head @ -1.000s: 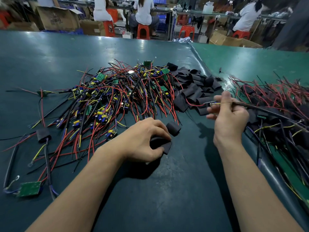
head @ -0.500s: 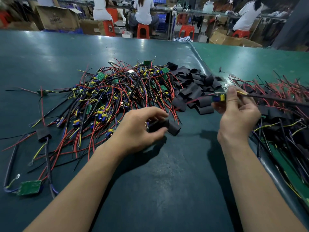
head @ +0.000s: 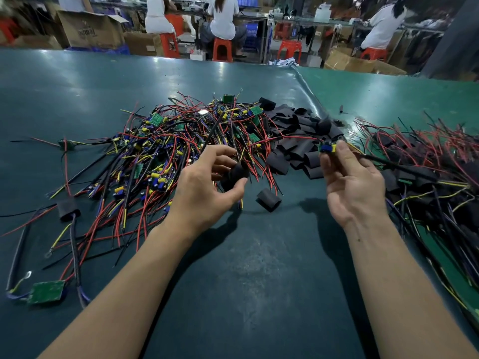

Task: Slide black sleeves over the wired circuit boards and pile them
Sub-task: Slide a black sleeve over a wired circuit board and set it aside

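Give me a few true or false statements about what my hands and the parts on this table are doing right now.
1. The left hand holds a black sleeve. True.
2. The right hand is empty. False: it pinches a wired circuit board.
3. The board is already inside the sleeve. False: they are apart.
4. A loose sleeve lies on the table between the hands. True.
5. The sleeve heap lies left of the unsleeved boards. False: right.

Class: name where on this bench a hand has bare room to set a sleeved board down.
Bare mat lies between the forearms, near the loose sleeve. More lies beyond the unsleeved board pile. Crowded: that pile, the sleeve heap and the finished pile.
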Motion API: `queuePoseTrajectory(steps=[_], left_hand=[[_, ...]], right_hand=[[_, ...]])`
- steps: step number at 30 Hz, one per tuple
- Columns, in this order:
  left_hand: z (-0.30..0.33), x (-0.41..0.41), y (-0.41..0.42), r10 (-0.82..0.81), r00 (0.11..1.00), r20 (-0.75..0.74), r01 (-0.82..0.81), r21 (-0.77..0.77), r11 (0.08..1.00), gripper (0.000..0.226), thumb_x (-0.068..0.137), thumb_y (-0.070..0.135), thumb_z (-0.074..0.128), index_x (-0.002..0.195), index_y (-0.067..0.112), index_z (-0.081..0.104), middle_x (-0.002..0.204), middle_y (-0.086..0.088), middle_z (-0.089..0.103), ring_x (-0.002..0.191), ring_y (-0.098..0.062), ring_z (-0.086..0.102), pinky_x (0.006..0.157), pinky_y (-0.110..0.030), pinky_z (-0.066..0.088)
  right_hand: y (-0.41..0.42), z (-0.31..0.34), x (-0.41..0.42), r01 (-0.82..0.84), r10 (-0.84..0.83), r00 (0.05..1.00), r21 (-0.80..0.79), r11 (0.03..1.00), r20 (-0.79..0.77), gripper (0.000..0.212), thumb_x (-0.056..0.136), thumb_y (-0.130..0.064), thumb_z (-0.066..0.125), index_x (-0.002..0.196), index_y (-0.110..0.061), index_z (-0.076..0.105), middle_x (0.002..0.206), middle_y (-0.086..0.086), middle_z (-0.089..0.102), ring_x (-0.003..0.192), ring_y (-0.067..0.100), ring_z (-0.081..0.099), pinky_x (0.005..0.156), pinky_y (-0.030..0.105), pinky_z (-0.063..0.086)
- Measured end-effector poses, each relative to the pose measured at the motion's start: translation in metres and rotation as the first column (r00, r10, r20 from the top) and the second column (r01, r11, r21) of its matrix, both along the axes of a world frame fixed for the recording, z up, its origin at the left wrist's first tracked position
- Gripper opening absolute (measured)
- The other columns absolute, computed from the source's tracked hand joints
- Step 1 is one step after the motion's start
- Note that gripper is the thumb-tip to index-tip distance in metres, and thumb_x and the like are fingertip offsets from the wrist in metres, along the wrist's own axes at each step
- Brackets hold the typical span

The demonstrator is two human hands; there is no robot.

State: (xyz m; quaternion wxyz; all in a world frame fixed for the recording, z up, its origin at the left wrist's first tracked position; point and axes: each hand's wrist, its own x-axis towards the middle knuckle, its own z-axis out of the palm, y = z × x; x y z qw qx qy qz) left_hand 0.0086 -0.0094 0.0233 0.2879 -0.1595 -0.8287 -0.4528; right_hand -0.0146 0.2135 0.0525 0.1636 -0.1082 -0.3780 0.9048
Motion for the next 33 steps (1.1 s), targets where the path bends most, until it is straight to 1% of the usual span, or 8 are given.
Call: queuePoseTrajectory(steps=[3, 8, 14, 17, 21, 25, 30, 33], left_hand=[[0.0, 0.0, 0.001, 0.004, 1.0, -0.018, -0.004, -0.005, 1.0, 0.05, 0.077, 0.015, 0.083, 0.119, 0.012, 0.056, 0.099, 0.001, 0.068, 0.087, -0.011, 0.068, 0.08, -0.029, 0.057], [0.001, -0.001, 0.0, 0.003, 0.999, -0.045, -0.004, -0.017, 1.0, 0.049, 0.078, 0.015, 0.083, 0.12, 0.01, 0.057, 0.101, 0.0, 0.068, 0.091, -0.01, 0.067, 0.083, -0.027, 0.057], [0.001, 0.0, 0.001, 0.007, 0.999, -0.044, -0.007, -0.003, 1.0, 0.049, 0.077, 0.014, 0.083, 0.119, 0.009, 0.058, 0.1, 0.0, 0.068, 0.09, -0.012, 0.067, 0.083, -0.029, 0.056], [0.001, 0.0, 0.001, 0.006, 0.999, -0.049, -0.006, -0.005, 1.0, 0.049, 0.077, 0.014, 0.083, 0.119, 0.01, 0.057, 0.1, -0.001, 0.068, 0.091, -0.013, 0.067, 0.083, -0.029, 0.056], [0.001, 0.0, 0.002, 0.028, 0.997, -0.072, -0.028, 0.011, 1.0, 0.048, 0.077, 0.014, 0.083, 0.118, 0.01, 0.058, 0.101, -0.001, 0.067, 0.092, -0.013, 0.067, 0.082, -0.033, 0.057], [0.001, -0.001, 0.0, 0.059, 0.995, -0.082, -0.057, 0.036, 0.998, 0.047, 0.078, 0.015, 0.082, 0.117, 0.011, 0.057, 0.101, 0.0, 0.067, 0.093, -0.011, 0.066, 0.081, -0.033, 0.056], [0.001, 0.0, 0.001, 0.041, 0.995, -0.086, -0.04, 0.016, 0.999, 0.047, 0.078, 0.014, 0.082, 0.117, 0.01, 0.058, 0.102, -0.002, 0.067, 0.092, -0.015, 0.066, 0.081, -0.035, 0.056], [0.003, 0.001, 0.001, 0.01, 0.996, -0.09, -0.008, 0.016, 1.0, 0.047, 0.077, 0.012, 0.083, 0.117, 0.009, 0.058, 0.102, -0.002, 0.067, 0.093, -0.012, 0.066, 0.082, -0.033, 0.057]], right_hand=[[-0.002, 0.0, 0.0, -0.004, 0.003, 1.0, 0.049, 0.999, 0.01, 0.016, 0.088, -0.001, 0.068, 0.077, -0.008, 0.059, 0.081, 0.007, 0.065, 0.073, 0.018, 0.066, 0.071, 0.026, 0.06], [-0.003, -0.003, -0.001, -0.02, 0.019, 0.999, 0.057, 0.998, 0.027, 0.015, 0.087, 0.0, 0.068, 0.078, -0.008, 0.059, 0.079, 0.008, 0.065, 0.076, 0.02, 0.065, 0.067, 0.024, 0.059], [0.0, -0.006, -0.004, -0.041, 0.041, 0.998, -0.013, 0.999, 0.048, 0.018, 0.087, 0.0, 0.07, 0.075, -0.008, 0.059, 0.074, 0.007, 0.068, 0.071, 0.018, 0.068, 0.064, 0.022, 0.058], [-0.003, -0.009, -0.005, -0.058, 0.054, 0.995, 0.049, 0.997, 0.081, 0.017, 0.087, 0.0, 0.07, 0.076, -0.007, 0.059, 0.077, 0.008, 0.065, 0.069, 0.018, 0.067, 0.062, 0.021, 0.057], [-0.005, -0.013, -0.006, -0.028, 0.011, 0.994, 0.171, 0.985, 0.104, 0.016, 0.087, 0.001, 0.07, 0.076, -0.007, 0.061, 0.077, 0.009, 0.066, 0.067, 0.019, 0.067, 0.062, 0.022, 0.058], [-0.002, -0.013, -0.008, -0.013, -0.005, 0.994, 0.161, 0.987, 0.11, 0.013, 0.087, 0.001, 0.07, 0.079, -0.005, 0.061, 0.078, 0.01, 0.066, 0.069, 0.02, 0.066, 0.061, 0.023, 0.058], [-0.001, -0.014, -0.008, -0.004, -0.017, 0.993, 0.173, 0.985, 0.121, 0.012, 0.086, 0.002, 0.07, 0.08, -0.004, 0.062, 0.08, 0.011, 0.066, 0.069, 0.02, 0.066, 0.06, 0.022, 0.057], [-0.001, -0.015, -0.008, 0.007, -0.03, 0.992, 0.173, 0.985, 0.126, 0.012, 0.086, 0.002, 0.07, 0.08, -0.003, 0.061, 0.079, 0.01, 0.066, 0.072, 0.021, 0.065, 0.06, 0.022, 0.057]])
